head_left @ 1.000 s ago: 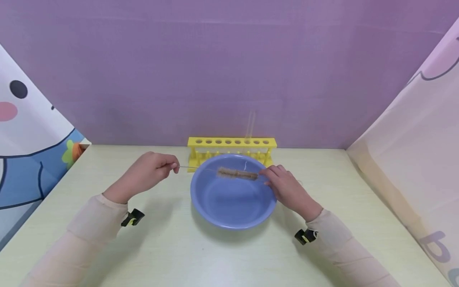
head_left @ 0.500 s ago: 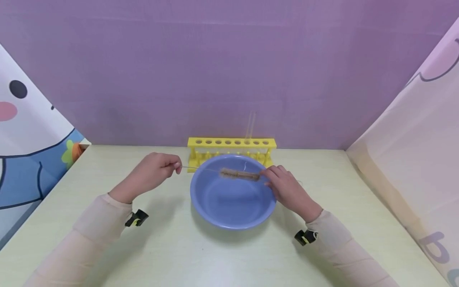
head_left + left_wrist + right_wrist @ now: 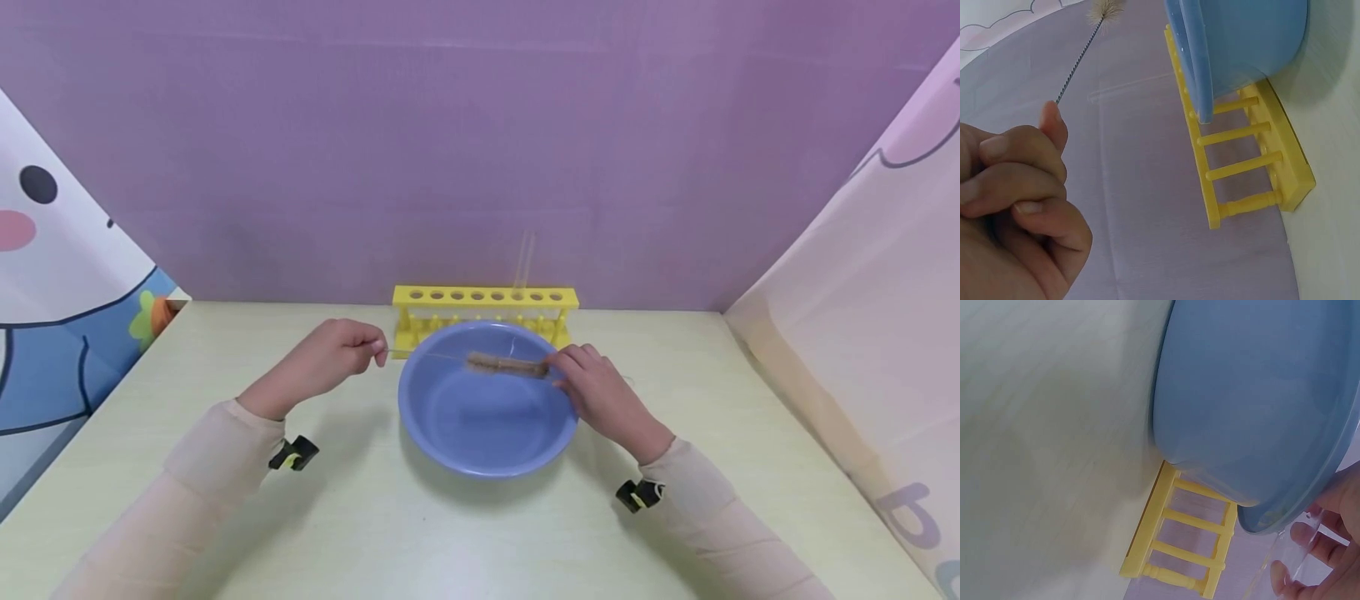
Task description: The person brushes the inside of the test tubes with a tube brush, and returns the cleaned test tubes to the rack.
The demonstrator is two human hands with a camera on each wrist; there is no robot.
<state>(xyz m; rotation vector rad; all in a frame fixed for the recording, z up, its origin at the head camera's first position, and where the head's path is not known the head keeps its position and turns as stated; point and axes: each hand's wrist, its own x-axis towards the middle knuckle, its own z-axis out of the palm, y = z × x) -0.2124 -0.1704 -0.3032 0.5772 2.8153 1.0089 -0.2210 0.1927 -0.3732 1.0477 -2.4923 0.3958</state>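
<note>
Over the blue basin, a brown bristle brush lies nearly level. My left hand pinches its thin wire handle, which the left wrist view shows as twisted wire above the curled left hand. My right hand is at the basin's right rim, by the brush's far end. In the right wrist view the right hand grips a clear tube. Most of the bristles look pressed in, apparently inside that tube; the bristles nearest my left hand are loose and fluffy.
Behind the basin stands a yellow test tube rack, partly hidden by it. Another clear tube leans upright in the rack's right part. A purple backdrop rises behind the pale table, with printed cloths at both sides.
My left hand has moved slightly right, and the brush has shifted right with it, closer to my right hand. The right hand has stayed nearly still.
</note>
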